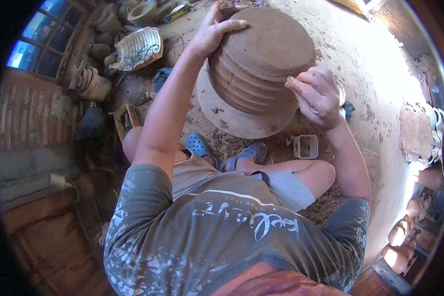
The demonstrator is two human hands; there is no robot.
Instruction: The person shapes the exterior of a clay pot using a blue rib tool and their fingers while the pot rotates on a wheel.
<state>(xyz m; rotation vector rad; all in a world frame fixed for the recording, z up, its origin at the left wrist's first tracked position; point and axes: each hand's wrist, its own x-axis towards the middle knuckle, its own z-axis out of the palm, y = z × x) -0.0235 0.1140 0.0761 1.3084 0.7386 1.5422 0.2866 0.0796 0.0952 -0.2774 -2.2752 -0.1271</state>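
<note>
A large brown clay pot (251, 64) stands with a broad flat face up and ridged sides, on a round, clay-smeared wheel plate (217, 111). My left hand (216, 29) lies at the far left edge of the flat face, its thumb stretched over the clay and its other fingers partly hidden. At the right edge of the pot, my right hand (318, 96) is closed in a pinch, fingertips close to the upper rim. Whatever the pinch holds, if anything, is too small to make out. Both hands are smeared with clay.
A small clear plastic tub (306, 147) sits on the floor near my right knee. Blue clogs (251, 153) are on my feet by the wheel plate. At the left lie a ribbed pale shell-like piece (139, 48) with wire and several pots. More pottery (397, 236) lines the right.
</note>
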